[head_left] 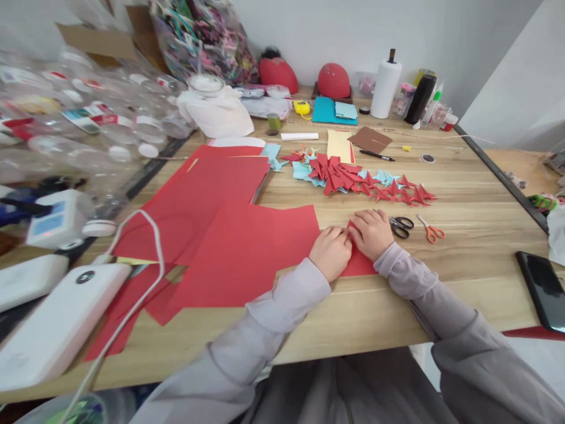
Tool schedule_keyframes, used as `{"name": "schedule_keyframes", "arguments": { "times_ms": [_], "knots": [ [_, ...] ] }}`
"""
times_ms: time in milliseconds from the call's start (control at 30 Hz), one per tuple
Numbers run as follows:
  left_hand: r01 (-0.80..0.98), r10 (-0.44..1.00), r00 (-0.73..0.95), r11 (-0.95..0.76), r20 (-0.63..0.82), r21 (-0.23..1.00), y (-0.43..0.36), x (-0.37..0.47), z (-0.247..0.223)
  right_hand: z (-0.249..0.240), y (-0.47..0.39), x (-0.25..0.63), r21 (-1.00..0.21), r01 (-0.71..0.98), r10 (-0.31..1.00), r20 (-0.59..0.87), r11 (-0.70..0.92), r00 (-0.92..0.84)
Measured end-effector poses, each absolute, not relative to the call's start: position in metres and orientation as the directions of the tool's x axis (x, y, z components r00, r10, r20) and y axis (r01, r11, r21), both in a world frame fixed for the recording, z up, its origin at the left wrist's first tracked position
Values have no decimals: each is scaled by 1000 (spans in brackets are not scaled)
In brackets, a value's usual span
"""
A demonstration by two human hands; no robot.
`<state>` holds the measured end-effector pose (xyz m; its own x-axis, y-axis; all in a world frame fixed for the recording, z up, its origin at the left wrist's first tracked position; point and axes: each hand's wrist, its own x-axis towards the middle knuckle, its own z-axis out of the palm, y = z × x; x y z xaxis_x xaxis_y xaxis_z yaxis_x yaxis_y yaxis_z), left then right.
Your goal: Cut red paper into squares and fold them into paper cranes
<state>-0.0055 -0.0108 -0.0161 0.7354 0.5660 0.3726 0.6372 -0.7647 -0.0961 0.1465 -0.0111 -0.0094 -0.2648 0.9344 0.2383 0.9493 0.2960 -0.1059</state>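
A small piece of red paper [361, 266] lies on the table under both my hands. My left hand [332, 253] is closed, its fingers curled at the paper's left side. Against it, my right hand [373, 233] has its fingers bent and pressed together over the paper's upper part. The fingertips meet near the middle, and part of the paper is hidden beneath them. Just right of my right hand lie black-handled scissors [401, 226], their blades partly covered, and small orange-handled scissors [431, 229]. A large red sheet [260, 253] spreads out left of my left hand.
Behind my hands stretches a row of folded red and light-blue paper pieces [339, 175]. More red sheets [212, 182] are stacked at left, near a white power bank [66, 321] with a cable and several plastic bottles [119, 112]. A phone [542, 288] rests at right.
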Motion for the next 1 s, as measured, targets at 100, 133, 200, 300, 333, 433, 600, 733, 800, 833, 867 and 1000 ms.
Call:
{"name": "schedule_keyframes", "arguments": {
  "times_ms": [100,133,200,300,333,433,600,733,800,833,867,1000],
  "knots": [
    [625,563,739,-778,369,-66,-12,-8,-18,-7,-17,141,-64,947,922,255,315,-290],
    [624,565,740,-779,364,-59,-13,-9,-18,-7,-18,139,-47,952,925,255,301,-280],
    [622,569,742,-781,356,-49,-12,-9,-16,-7,-19,136,-27,962,935,247,270,-256],
    [624,577,740,-781,345,-33,-12,-7,-14,-9,-14,134,-31,970,944,241,241,-227],
    [626,580,739,-779,341,-32,-12,-7,-14,-10,-11,135,-42,971,944,247,237,-219],
    [631,584,736,-775,342,-34,-13,-7,-15,-10,-4,145,-129,969,940,301,209,-163],
    [649,603,685,-760,409,34,-13,-9,-18,-5,-7,164,-221,971,932,362,94,-8],
    [660,624,645,-746,442,90,-14,-9,-20,-9,-19,159,-255,960,959,280,118,-44],
    [663,635,636,-740,437,110,-14,-10,-21,-13,-20,154,-320,939,969,242,127,-49],
    [664,641,630,-737,437,124,-14,-10,-22,-14,-19,152,-374,919,975,218,122,-41],
    [665,648,620,-733,443,142,-13,-10,-23,-15,-17,152,-445,888,981,189,111,-28],
    [700,705,436,-656,560,281,-10,-12,-22,-9,-15,154,-723,675,968,244,145,53]
  ]
}}
